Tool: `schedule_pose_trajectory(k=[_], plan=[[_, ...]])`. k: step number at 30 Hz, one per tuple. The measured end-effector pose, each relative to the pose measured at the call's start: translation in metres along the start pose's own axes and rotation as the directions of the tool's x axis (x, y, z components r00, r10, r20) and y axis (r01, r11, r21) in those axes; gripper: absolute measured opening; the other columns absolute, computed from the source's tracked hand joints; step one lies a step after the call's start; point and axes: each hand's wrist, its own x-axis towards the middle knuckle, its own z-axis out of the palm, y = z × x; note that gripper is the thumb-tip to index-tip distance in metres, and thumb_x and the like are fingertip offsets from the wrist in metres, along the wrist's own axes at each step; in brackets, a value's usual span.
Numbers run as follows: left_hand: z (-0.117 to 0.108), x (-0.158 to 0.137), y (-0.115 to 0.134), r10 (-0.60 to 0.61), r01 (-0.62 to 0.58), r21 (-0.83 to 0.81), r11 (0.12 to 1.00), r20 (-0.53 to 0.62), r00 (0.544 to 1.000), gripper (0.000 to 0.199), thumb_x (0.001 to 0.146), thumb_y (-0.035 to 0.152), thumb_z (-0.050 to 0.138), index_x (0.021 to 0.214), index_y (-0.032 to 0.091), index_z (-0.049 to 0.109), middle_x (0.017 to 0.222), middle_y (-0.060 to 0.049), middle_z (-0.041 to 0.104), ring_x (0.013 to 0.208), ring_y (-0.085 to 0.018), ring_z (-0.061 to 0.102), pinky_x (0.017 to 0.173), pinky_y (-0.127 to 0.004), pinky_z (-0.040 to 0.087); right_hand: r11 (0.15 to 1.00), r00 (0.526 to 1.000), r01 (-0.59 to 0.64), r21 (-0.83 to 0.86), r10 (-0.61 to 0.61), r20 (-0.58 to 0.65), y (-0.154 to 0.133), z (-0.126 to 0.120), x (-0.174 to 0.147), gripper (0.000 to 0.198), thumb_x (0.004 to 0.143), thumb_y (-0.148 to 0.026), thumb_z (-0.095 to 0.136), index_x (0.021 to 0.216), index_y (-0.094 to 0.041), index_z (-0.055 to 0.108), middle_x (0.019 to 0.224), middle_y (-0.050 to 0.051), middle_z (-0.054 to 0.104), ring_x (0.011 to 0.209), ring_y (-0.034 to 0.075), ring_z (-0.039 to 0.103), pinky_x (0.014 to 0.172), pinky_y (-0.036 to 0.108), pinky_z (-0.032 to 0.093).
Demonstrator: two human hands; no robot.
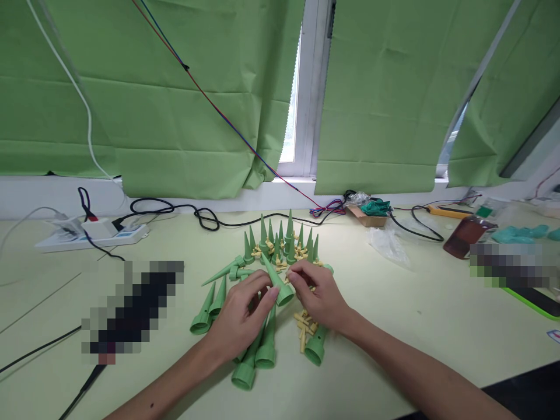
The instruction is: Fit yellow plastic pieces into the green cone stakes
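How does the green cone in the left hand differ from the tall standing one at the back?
Pose: the held cone is tilted; the standing cone is upright, point up.
Support: the held cone is in the left hand; the standing cone is on the table.
Wide end: the held cone's opening shows; the standing cone's doesn't.
Shared: both are green and taper to a point.

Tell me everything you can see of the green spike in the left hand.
The green spike is a matte, plastic-looking cone with a wider collar at its base. It tilts, its narrow tip pointing away and leftward, base toward the camera. The left hand grips it above the table, with the right hand close beside it; contact there is unclear.
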Motion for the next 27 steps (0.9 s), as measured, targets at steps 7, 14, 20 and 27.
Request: schedule_pose_trajectory(k=[7, 14, 20, 27], plan=[[0.0001, 0.0002, -0.0018, 0.005, -0.005, 0.015, 1.0, 0.004, 1.0, 0.028, 0.1, 0.037, 0.042, 0.078, 0.02, 0.048, 0.084, -0.002, 0.048, 0.077, -0.017, 0.049, 0.061, -0.026, 0.039, 1.0, 1.0, -0.006, -0.019, 0.007, 0.01, -0.0022, -0.0006, 0.0014, 0.023, 0.097, -0.027, 0.048, 0.076, -0.018, 0.053, 0.062, -0.004, 0.045, 0.053, 0.01, 0.037, 0.052, 0.022, 0.031], [0.0005, -0.0006, -0.0024, 0.026, -0.026, 0.03, 0.999, 0.001, 1.0, 0.019, 0.098, 0.035, 0.046, 0.089, 0.019, 0.054, 0.09, -0.004, 0.05, 0.071, -0.015, 0.049, 0.058, -0.026, 0.042, 0.999, 1.0, -0.014, -0.032, 0.014, 0.018, -0.0025, -0.0011, 0.0014, 0.023, 0.096, -0.026, 0.048, 0.075, -0.018, 0.052, 0.06, -0.004, 0.045, 0.052, 0.009, 0.037, 0.052, 0.022, 0.031], [0.0028, -0.0011, -0.0026, 0.049, -0.049, 0.05, 0.998, -0.001, 0.999, 0.012, 0.096, 0.031, 0.05, 0.1, 0.021, 0.054, 0.094, -0.003, 0.049, 0.067, -0.013, 0.048, 0.055, -0.024, 0.042, 0.998, 0.999, -0.016, -0.063, 0.018, 0.03, -0.003, -0.0002, 0.0012, 0.024, 0.095, -0.026, 0.049, 0.073, -0.018, 0.052, 0.059, -0.004, 0.045, 0.052, 0.009, 0.038, 0.052, 0.022, 0.03], [0.0036, -0.005, -0.0072, 0.128, -0.127, 0.081, 0.989, -0.004, 0.992, 0.006, 0.096, 0.024, 0.05, 0.101, 0.022, 0.054, 0.105, -0.004, 0.051, 0.061, -0.009, 0.045, 0.051, -0.023, 0.04, 0.994, 0.995, -0.07, -0.082, 0.076, 0.066, -0.0033, -0.0001, 0.0016, 0.026, 0.094, -0.029, 0.049, 0.07, -0.018, 0.051, 0.058, -0.004, 0.044, 0.052, 0.01, 0.037, 0.051, 0.023, 0.029]])
